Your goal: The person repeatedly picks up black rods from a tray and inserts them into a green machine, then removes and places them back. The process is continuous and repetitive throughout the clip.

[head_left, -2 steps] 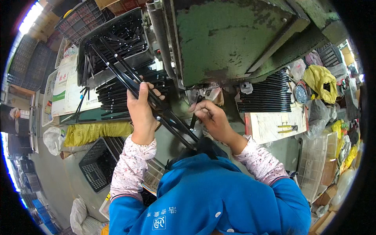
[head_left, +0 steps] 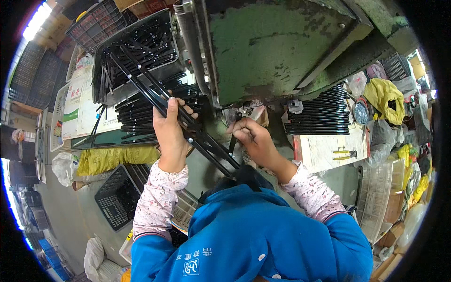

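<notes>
My left hand (head_left: 171,129) is closed round a frame of black metal tubes (head_left: 151,96) with bright rivets. The tubes run diagonally from the bin at the upper left down toward my chest. Below the green machine, my right hand (head_left: 253,138) pinches a short black bar (head_left: 233,141), its upper end close to the machine's working spot. Whether that bar is joined to the tubes in my left hand, I cannot tell. My right fingertips partly hide it.
A big green machine (head_left: 282,51) overhangs both hands. Left of it stand a bin of black strips (head_left: 98,87) and a pile of black tubes (head_left: 136,117). Stacked black tubes (head_left: 319,113) and yellow-handled pliers (head_left: 344,154) lie at right. A black crate (head_left: 112,202) sits lower left.
The lower ends of the tubes have shifted slightly to the right. Both hands keep nearly the same place and grip.
</notes>
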The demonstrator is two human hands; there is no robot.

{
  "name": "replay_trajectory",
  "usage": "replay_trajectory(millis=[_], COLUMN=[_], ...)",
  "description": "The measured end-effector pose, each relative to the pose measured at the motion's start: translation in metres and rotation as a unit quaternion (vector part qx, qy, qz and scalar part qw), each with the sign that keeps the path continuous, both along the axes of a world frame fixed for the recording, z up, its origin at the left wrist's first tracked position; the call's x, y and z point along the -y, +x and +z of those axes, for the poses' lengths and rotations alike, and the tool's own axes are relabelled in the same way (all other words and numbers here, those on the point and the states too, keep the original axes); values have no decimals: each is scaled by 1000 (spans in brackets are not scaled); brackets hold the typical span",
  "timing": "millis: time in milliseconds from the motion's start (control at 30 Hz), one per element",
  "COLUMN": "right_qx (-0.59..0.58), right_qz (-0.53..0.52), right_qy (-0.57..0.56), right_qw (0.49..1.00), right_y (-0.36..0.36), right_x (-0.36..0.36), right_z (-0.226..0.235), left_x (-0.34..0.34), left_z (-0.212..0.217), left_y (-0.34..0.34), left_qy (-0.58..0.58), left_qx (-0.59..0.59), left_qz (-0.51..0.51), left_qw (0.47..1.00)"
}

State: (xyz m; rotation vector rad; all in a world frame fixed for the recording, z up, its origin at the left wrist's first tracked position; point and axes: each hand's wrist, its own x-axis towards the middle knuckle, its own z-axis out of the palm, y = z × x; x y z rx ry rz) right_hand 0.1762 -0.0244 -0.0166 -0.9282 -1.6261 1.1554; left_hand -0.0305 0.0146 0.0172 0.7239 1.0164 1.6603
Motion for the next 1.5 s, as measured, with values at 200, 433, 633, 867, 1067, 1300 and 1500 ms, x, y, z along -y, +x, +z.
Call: replay_trajectory(millis=[200, 433, 633, 867, 1067, 1300, 1500], right_qx=[33, 209, -99, 218, 258, 328, 320], right_qz=[58, -81, -57, -54, -153, -152, -19], right_qy=[-91, 143, -210, 51, 237, 225, -32], right_qw=[994, 964, 971, 973, 924, 905, 947], right_y=[7, 27, 7, 19, 23, 25, 45], right_x=[-17, -37, -47, -22, -26, -29, -66], right_z=[12, -3, 18, 15, 24, 15, 24], left_x=[-9, -3, 3, 18, 24, 8, 2], left_z=[3, -2, -35, -52, -31, -26, -31], left_y=[7, 13, 19, 14, 21, 20, 23], left_qy=[-39, -111, -52, -64, -74, -125, -153], left_qx=[-6, -37, 49, 17, -3, 48, 105], left_qz=[35, 29, -74, -109, -93, -155, -144], left_qw=[999, 993, 995, 992, 993, 979, 972])
